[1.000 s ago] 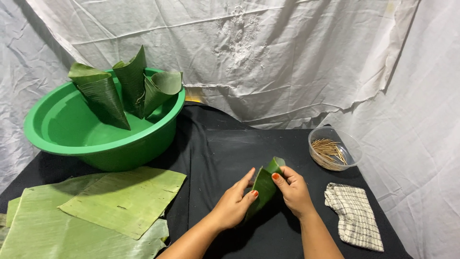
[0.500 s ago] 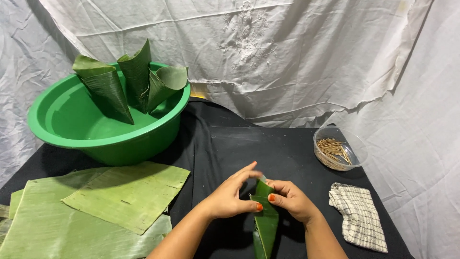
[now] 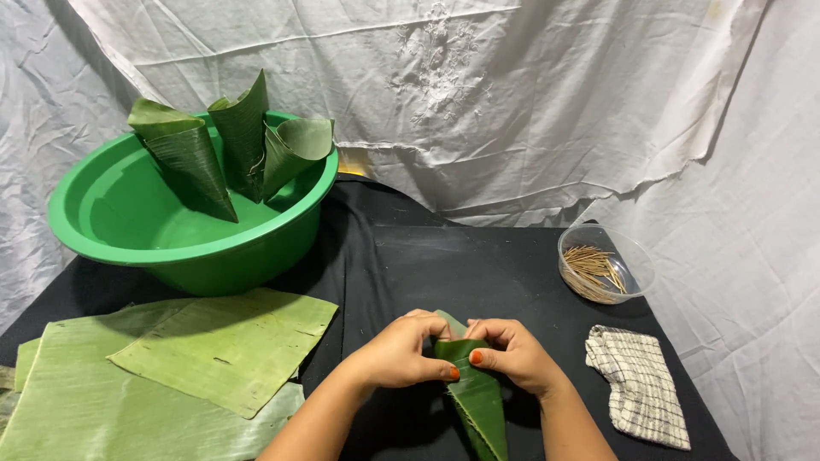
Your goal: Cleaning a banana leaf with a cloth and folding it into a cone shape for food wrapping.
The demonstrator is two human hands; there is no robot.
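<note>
Rolling step: my left hand and right hand each have a closed grip on the wide top of a leaf cone, low at the table's near edge. Its long axis runs toward me, tip pointing down at my body, mouth away toward the basin. Next move, I judge, calls for keeping the overlap tight while freeing one hand for a stick from the bowl.

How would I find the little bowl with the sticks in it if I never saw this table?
Start at the black-covered table and look along its far right edge, away from the big green basin on the left. There sits the small clear round bowl, just beyond the checked cloth. It is the only see-through container, and it holds a heap of thin pale wooden sticks.
</note>
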